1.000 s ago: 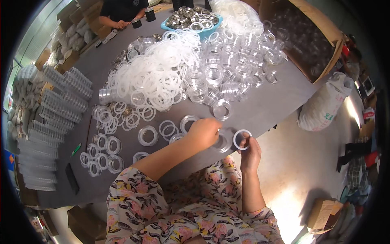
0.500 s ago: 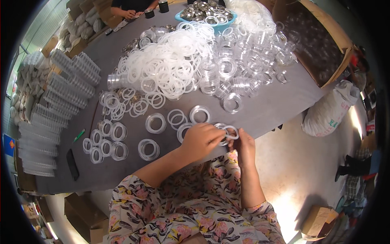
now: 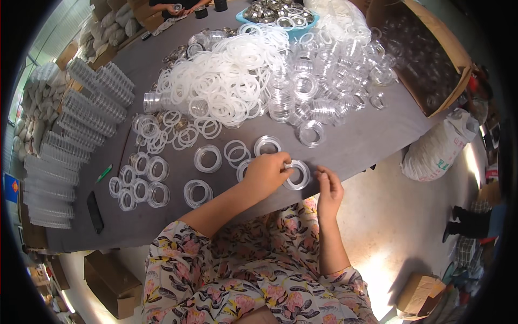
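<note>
Head view: left hand (image 3: pixel 267 171) pinches clear ring (image 3: pixel 306 175); right hand (image 3: pixel 329 192) half-open.

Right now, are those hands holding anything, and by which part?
The left hand is at the left edge of a clear ring on the table; whether it grips that rim cannot be told. The right hand holds nothing.

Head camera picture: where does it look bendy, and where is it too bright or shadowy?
In the head view, the near edge of the table curves; in its lower right, glare whitens the floor, with dark shadow beside the cardboard box.
</note>
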Demonstrator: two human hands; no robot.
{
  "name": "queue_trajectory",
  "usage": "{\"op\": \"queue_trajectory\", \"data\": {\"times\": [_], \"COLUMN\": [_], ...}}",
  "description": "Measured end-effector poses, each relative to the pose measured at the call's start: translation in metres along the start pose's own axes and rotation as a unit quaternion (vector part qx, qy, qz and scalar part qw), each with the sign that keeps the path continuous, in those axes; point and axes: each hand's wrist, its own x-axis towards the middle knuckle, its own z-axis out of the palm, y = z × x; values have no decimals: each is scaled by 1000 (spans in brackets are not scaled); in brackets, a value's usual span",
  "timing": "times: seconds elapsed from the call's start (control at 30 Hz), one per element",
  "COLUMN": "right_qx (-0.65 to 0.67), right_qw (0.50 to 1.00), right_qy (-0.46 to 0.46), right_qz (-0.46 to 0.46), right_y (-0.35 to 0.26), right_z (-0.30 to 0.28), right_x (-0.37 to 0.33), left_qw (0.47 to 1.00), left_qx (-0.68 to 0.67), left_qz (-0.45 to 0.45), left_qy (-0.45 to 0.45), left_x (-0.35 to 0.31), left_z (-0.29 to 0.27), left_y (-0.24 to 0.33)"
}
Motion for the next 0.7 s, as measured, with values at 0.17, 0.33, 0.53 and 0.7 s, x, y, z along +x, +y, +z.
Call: {"op": "queue_trajectory", "data": {"times": [0.17,0.33,0.53,0.7], "right_qx": [-240,-315,-334,-335], "right_qw": [938,890,846,832], "right_qy": [-165,-254,-314,-346], "right_qz": [-189,-212,-272,-277], "right_y": [-14,-18,-9,-15], "right_z": [8,29,56,76], "right_x": [-1,15,30,33], "left_qw": [994,975,951,925], "left_qx": [78,179,284,355], "left_qz": [77,128,117,122], "left_qy": [17,10,32,63], "left_x": [-14,-52,-78,-90], "left_z": [-24,-47,-48,-55], "left_y": [3,-15,-40,-55]}}
